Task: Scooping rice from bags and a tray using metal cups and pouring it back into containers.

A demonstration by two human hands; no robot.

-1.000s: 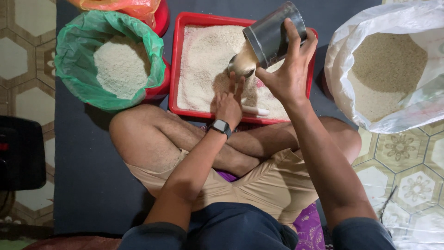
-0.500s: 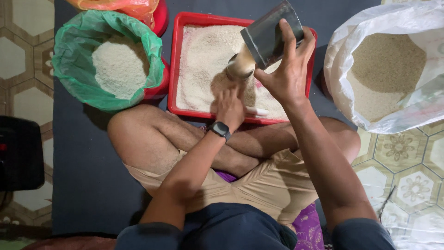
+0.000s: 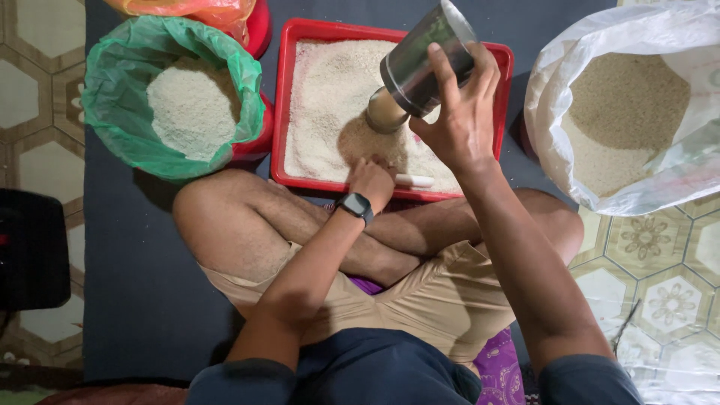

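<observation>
Right hand (image 3: 459, 124) gripping tilted steel cup (image 3: 424, 64) above red tray (image 3: 504, 75), left hand (image 3: 373, 180) curled in rice (image 3: 330, 97) beneath

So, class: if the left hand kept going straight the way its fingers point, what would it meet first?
Probably the rice in the red tray: the left hand points into it, though its fingertips may already touch the grains.
</observation>
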